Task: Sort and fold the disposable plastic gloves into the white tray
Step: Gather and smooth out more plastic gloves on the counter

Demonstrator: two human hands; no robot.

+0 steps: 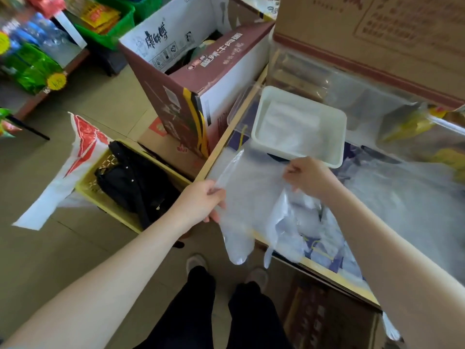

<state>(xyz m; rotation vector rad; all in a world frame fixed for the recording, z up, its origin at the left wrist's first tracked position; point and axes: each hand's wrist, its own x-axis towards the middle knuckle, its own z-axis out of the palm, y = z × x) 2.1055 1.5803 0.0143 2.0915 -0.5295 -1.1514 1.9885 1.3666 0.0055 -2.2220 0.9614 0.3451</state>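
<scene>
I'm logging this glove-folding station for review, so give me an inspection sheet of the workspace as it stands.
Surface: counter with a wood edge, under clear film.
Job's things: white tray holding folded gloves; one glove stretched between the hands; loose gloves heaped beneath.
Clutter: yellow packets at the far right.
Hands: left hand and right hand each pinch the glove.
Cables: nothing seen.
Surroundings: cardboard boxes, yellow crate with black bag.

bright even light, soft blur, wide-angle bending at edges
</scene>
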